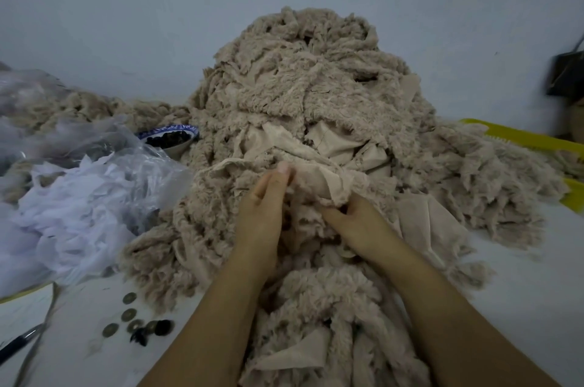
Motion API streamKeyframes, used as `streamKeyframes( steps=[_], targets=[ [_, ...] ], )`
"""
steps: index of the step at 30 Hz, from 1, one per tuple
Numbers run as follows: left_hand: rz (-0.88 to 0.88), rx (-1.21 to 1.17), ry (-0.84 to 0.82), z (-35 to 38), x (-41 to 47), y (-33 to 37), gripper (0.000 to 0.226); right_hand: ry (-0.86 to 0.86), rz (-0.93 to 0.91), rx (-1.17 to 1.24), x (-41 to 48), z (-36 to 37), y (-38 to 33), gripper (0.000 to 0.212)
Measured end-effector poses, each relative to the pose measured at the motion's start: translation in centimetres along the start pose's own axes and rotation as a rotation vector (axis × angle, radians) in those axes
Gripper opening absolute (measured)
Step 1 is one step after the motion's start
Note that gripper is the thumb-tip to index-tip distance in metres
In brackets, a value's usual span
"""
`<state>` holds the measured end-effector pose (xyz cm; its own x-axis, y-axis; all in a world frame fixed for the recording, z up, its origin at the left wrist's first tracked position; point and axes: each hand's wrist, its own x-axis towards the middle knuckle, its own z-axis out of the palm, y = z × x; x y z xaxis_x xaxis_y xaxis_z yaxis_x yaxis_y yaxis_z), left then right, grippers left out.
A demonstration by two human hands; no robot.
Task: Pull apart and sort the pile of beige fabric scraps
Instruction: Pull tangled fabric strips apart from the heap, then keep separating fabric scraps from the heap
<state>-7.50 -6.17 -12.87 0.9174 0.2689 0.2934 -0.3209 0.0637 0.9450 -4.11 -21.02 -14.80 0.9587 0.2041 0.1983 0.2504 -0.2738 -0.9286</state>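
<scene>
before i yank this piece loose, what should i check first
1. Left hand's hold: ok. The left hand pinches the upper edge of the smooth-backed scrap.
2. Right hand's hold: ok. The right hand grips fabric lower down.
3. Both hands on one scrap: cannot tell, folds hide the join.
4. Scrap free of the pile: cannot tell, its far side runs under other pieces.
5. Bowl clear: not ok, it sits against the pile's left edge.
6. Small round discs clear: ok, they lie apart from the pile.
</scene>
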Motion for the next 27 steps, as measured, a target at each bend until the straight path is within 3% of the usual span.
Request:
streamKeyframes(
  steps=[2, 4, 5, 6, 7, 11, 13, 16, 18, 21, 23, 26, 27],
  targets=[
    [0.173, 0.249, 0.124, -0.7, 0.2, 0.0, 0.033, 0.168, 0.091, 0.312, 0.5, -1.9, -0.6, 0.029],
    [0.303, 0.425, 0.244, -1.2, 0.3, 0.1, 0.031, 0.28, 0.027, 0.87, 1.3, -4.4, -0.6, 0.012],
    [0.346, 0.484, 0.299, -1.4, 0.4, 0.1, 0.03, 0.314, -0.012, 0.96, 1.7, -5.0, 0.0, 0.031],
    [0.376, 0.527, 0.347, -1.5, 0.6, 0.0, 0.029, 0.268, 0.038, 0.944, 1.4, -4.6, 0.0, 0.046],
    [0.379, 0.566, 0.386, -1.7, 0.9, -0.2, 0.028, 0.246, 0.087, 0.839, 1.5, -3.9, 0.7, 0.048],
    [0.131, 0.729, 0.409, -2.8, 1.7, -1.3, 0.049, 0.148, 0.114, 0.326, 1.3, -0.9, 2.1, 0.021],
    [0.048, 0.777, 0.377, -3.3, 2.1, -1.8, 0.037, 0.091, 0.082, 0.148, 1.2, -0.1, 2.0, 0.017],
    [0.123, 0.692, 0.345, -3.0, 2.0, -1.7, 0.023, -0.005, 0.042, 0.093, 0.6, 0.6, 1.6, 0.025],
    [0.272, 0.662, 0.26, -2.2, 1.3, -1.1, 0.022, -0.062, 0.022, 0.175, 0.3, 0.8, 0.9, 0.037],
    [0.431, 0.64, -0.102, 0.2, -0.4, -0.7, 0.022, -0.143, 0.065, 0.375, 0.3, 0.8, 0.7, 0.055],
    [0.42, 0.629, -0.32, 1.5, -1.4, -0.9, 0.024, -0.105, 0.134, 0.504, 0.1, 0.9, 0.1, 0.042],
    [0.386, 0.608, -0.413, 1.9, -1.3, -1.5, 0.018, 0.027, 0.209, 0.53, 0.5, 0.7, 0.0, 0.04],
    [0.36, 0.587, -0.425, 1.8, -1.2, -1.7, 0.016, 0.063, 0.215, 0.576, 0.8, 0.4, 0.1, 0.029]
  ],
)
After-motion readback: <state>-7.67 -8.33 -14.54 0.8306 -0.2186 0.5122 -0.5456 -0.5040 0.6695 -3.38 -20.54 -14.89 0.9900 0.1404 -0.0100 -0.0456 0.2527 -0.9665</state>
